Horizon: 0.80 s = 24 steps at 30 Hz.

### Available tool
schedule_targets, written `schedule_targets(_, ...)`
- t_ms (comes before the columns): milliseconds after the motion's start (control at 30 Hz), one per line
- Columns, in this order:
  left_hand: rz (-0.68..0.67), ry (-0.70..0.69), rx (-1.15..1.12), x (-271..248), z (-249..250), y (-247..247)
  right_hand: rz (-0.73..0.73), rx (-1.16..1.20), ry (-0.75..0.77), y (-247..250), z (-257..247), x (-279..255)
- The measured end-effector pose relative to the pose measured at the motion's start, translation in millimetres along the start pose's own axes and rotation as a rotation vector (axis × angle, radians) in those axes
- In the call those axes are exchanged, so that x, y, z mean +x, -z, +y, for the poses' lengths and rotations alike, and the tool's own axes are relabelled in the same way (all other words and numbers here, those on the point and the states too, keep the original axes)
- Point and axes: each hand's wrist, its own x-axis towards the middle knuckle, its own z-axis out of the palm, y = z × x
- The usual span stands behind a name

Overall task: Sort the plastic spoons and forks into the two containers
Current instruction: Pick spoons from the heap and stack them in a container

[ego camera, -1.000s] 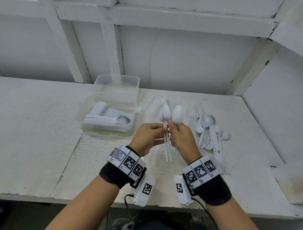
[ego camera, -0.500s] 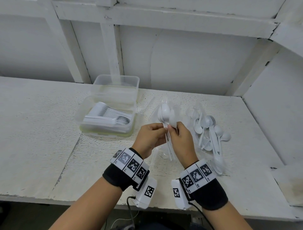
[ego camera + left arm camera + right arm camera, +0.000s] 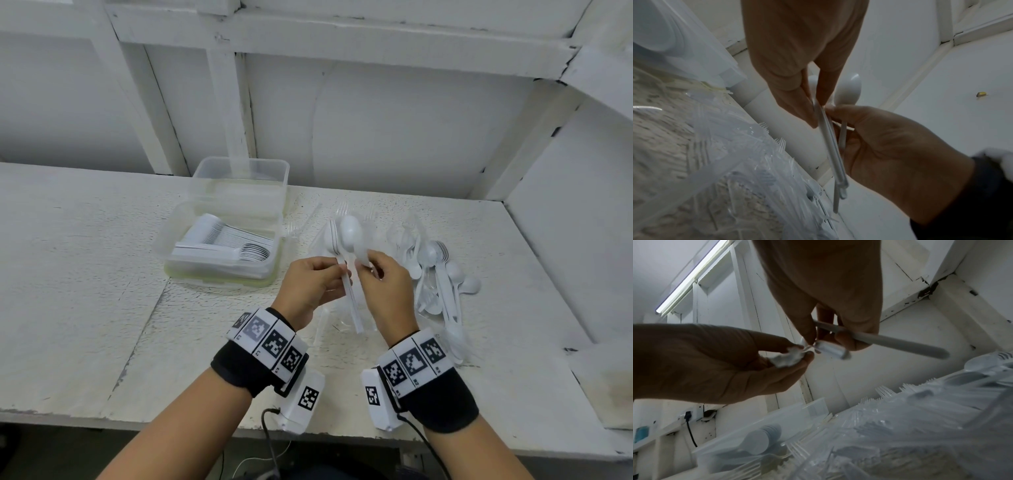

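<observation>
My left hand (image 3: 337, 274) pinches the handles of a small stack of white plastic spoons (image 3: 333, 241), bowls up, above the table. My right hand (image 3: 365, 263) pinches a single white spoon (image 3: 352, 232) by its neck, and its bowl overlaps the stack. In the left wrist view the stacked handles (image 3: 830, 146) run down past the single spoon (image 3: 849, 91). In the right wrist view the single spoon's handle (image 3: 890, 341) sticks out to the right of my fingers. The near clear container (image 3: 171, 236) holds nested white spoons (image 3: 222, 240). The far clear container (image 3: 239, 164) looks empty.
Loose white spoons (image 3: 442, 274) lie in a pile right of my hands. Clear plastic forks (image 3: 344, 207) lie on clear wrap on the white table (image 3: 85, 274) behind and under my hands. White walls (image 3: 376, 120) close the back and right.
My right hand has brought its spoon left, from beside the stack to overlapping it. Both hands sit a little closer together.
</observation>
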Motion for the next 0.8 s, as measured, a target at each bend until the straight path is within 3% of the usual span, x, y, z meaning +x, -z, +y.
schedule_targets(233, 0.004, -0.004, -0.036, 0.0, -3.0, -1.4, -0.092, 0.046, 0.021, 1.1, -10.4, -3.9)
schedule_targets(400, -0.023, 0.012, -0.052, -0.4, -0.9, 2.1, -0.216, 0.092, -0.133, 10.7, -19.0, -0.9)
schedule_targets(567, -0.029, 0.045, -0.094, -1.1, 0.1, 3.8, -0.358, 0.079, -0.187, 17.8, -24.1, 0.8)
schedule_targets(700, -0.01, 0.038, -0.076, -1.3, -0.2, 4.3, -0.363, 0.122, -0.196, 15.5, -22.2, 0.9)
schedule_targets(800, -0.014, 0.024, -0.064, -2.1, -0.6, 4.0, -0.296, 0.065, -0.091, 14.6, -23.4, 1.4)
